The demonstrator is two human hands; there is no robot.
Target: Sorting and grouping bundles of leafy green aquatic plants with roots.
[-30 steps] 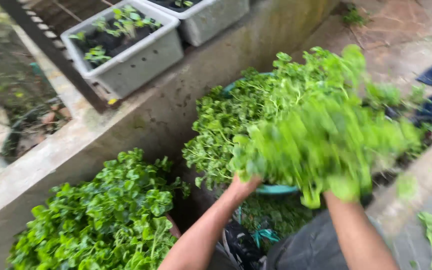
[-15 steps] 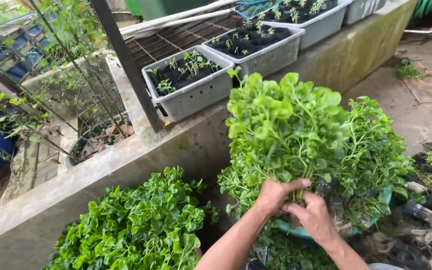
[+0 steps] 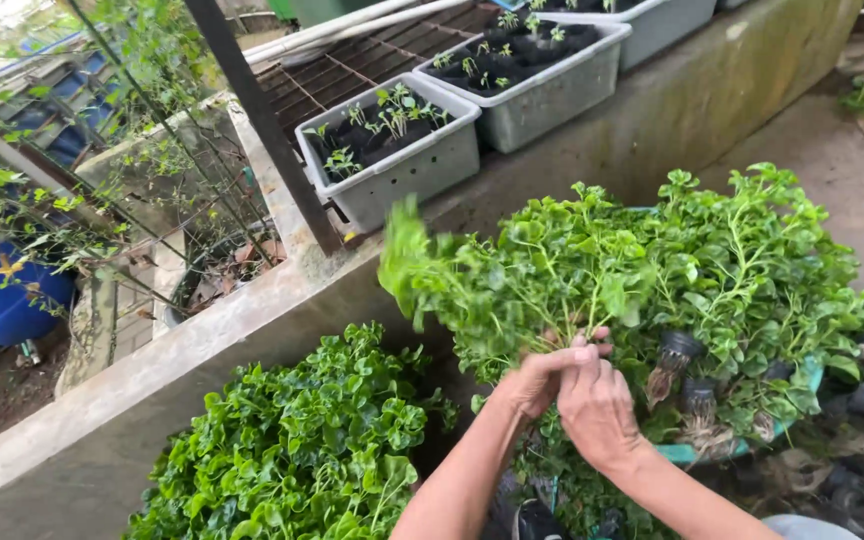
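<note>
hands together mid-frame: l hand (image 3: 537, 380) & r hand (image 3: 597, 410) both clasped round leafy bunch (image 3: 512, 285) stems, forearms angled up

Leafy green bunch (image 3: 512, 280), held tilted

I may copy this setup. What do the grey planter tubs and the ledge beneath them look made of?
The grey tubs look like moulded plastic: thin matte walls, rolled rim, a row of small holes. The ledge looks like bare concrete: rough, stained, weathered grey surface.
</note>
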